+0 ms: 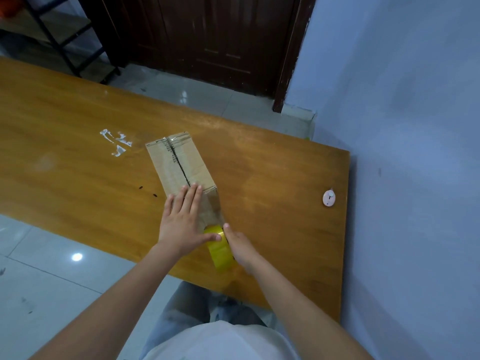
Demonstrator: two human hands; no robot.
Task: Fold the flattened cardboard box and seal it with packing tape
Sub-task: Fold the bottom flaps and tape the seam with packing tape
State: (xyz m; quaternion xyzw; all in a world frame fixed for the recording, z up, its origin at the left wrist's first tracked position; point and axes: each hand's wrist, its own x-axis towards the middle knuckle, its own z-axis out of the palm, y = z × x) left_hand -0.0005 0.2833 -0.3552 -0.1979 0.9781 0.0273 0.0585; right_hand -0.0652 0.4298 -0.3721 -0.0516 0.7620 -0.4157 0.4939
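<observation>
From the head view I see the box (pixel 181 162) folded, lying mid-counter (pixel 78 120), its top seam gaping dark, old tape at the far end. My left hand (pixel 181 216) presses it, fingers straight and together; my right hand (pixel 240 246) grips the yellow tape (pixel 219 249) at its near end.

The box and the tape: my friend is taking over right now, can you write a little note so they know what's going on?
Left hand: flat, pressing the near end of the cardboard box.
Right hand: holds the yellow tape roll against the box's near end.
The box is folded up and lies on the wooden table.
Old torn tape shows at the far end; the top seam is open.
Left: run tape along the seam, cut it.
</observation>
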